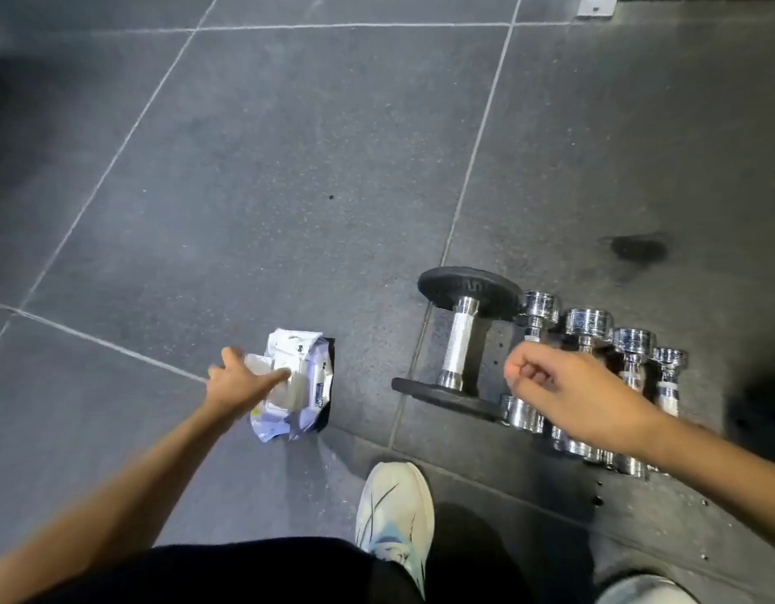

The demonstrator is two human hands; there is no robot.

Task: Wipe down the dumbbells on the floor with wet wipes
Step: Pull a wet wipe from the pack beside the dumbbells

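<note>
A crumpled white and purple pack of wet wipes (305, 385) lies on the dark floor at centre left. My left hand (242, 379) rests on top of it with fingers spread, touching its flap. A large dumbbell (462, 342) with black plates and a chrome handle lies to the right. Beside it stand several small chrome dumbbells (595, 324) in a row. My right hand (564, 385) hovers over the small dumbbells in a loose fist, holding nothing I can see, and hides parts of them.
My white shoe (396, 512) stands near the bottom centre, a second shoe (643, 590) at the bottom right corner. A dark wet-looking stain (638, 248) marks the floor beyond the dumbbells. Grey floor tiles (268, 167) with pale joints stretch ahead and left.
</note>
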